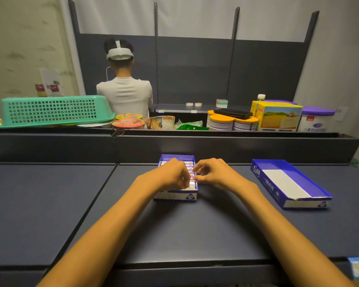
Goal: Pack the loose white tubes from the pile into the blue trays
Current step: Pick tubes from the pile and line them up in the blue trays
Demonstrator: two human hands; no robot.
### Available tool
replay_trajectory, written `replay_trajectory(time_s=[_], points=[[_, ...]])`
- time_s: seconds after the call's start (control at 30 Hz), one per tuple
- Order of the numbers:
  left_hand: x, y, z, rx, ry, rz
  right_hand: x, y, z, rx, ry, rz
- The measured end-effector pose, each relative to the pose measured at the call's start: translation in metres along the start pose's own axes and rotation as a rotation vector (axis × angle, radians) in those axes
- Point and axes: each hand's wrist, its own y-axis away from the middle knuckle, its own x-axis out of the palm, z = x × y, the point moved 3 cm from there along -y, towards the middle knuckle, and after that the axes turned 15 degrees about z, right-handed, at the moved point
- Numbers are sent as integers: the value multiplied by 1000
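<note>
A blue tray (175, 196) sits at the middle of the dark shelf top, holding a row of white tubes (189, 165) with red and blue marks. My left hand (174, 172) lies over the tray's left side with its fingers curled down onto the tubes. My right hand (214, 172) is at the tray's right edge, its fingertips pinching a white tube (193, 184) near the front end of the row. A second blue tray (257, 172) lies to the right, showing only its white inside. No loose pile is in view.
A low dark wall (216, 148) runs behind the trays. Beyond it stand a green basket (54, 110), noodle cups (129, 122), orange-lidded tins (222, 122), a yellow box (278, 119) and a purple-lidded tub (317, 119). A person (124, 92) stands with their back to me.
</note>
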Motion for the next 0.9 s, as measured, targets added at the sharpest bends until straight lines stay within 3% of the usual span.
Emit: replay_trajectory(time_s=[0.3, 0.9], points=[[-3, 11, 13, -14, 94, 96, 0, 0, 1, 10, -21, 17], [-3, 18, 19, -16, 119, 92, 0, -4, -1, -4, -3, 21]])
